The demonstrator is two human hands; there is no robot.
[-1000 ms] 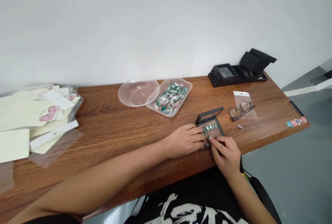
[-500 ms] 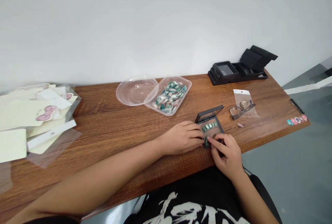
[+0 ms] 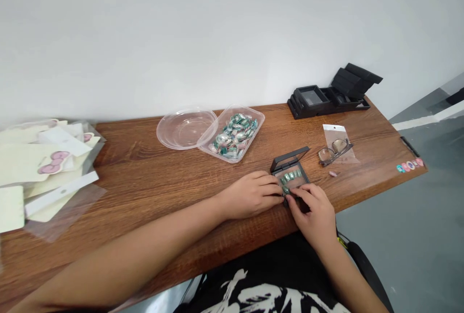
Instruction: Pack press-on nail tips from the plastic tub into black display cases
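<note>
A small black case [image 3: 305, 171] lies near the table's front edge, its lid [image 3: 290, 158] raised at the back. Inside it, a row of shiny green press-on nails [image 3: 291, 176] runs along the upper part. My left hand [image 3: 253, 194] holds the case at its left side, fingers together and fingertips on the edge; its thumb is hidden. My right hand [image 3: 314, 211] reaches over the case's lower right. Its thumb and index finger close at a green press-on nail [image 3: 286, 190] in the lower left of the case. My right fingers cover the lower right part.
Behind are a clear tub of wrapped green nails [image 3: 237, 136] and a round clear lid [image 3: 186, 129]. Glasses [image 3: 335, 152] rest on a plastic bag, a small pink piece [image 3: 332, 173] nearby. Black cases [image 3: 326, 97] stand back right; cards and bags [image 3: 54, 168] pile up left.
My right thumb has come up from the case's front edge to the lower nail, beside the index finger. My left hand stays at the case. The view has shifted slightly.
</note>
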